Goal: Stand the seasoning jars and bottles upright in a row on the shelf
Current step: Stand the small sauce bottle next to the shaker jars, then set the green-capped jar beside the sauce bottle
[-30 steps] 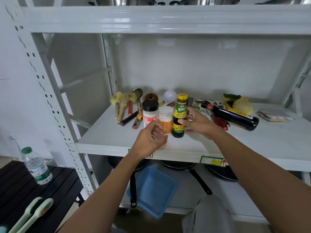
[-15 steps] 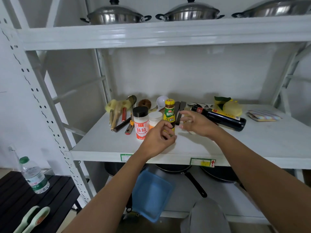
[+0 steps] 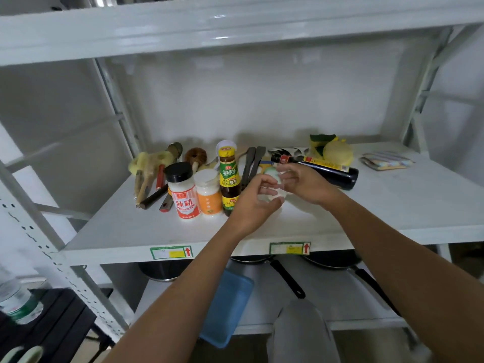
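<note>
Three containers stand upright side by side on the white shelf [image 3: 392, 218]: a black-lidded white jar with a red label [image 3: 183, 192], a white-lidded jar with an orange label [image 3: 208, 196] and a yellow-capped dark sauce bottle [image 3: 229, 176]. Just right of them, my left hand [image 3: 258, 203] and my right hand [image 3: 305, 183] both close around a small pale jar with a greenish top [image 3: 273, 176], mostly hidden by my fingers. A dark soy sauce bottle [image 3: 327, 170] lies on its side behind my right hand.
Wooden-handled utensils and brushes [image 3: 152, 176] lie behind the jars at the left. Dark spatulas [image 3: 252, 163], a yellow sponge [image 3: 336, 153] and a folded cloth [image 3: 385, 162] lie at the back right. Pans [image 3: 335, 260] and a blue tray [image 3: 226, 307] sit on the lower shelf.
Both hands left the yellow-capped bottle, which now stands alone beside the two jars, and moved right to close on the small pale jar.
</note>
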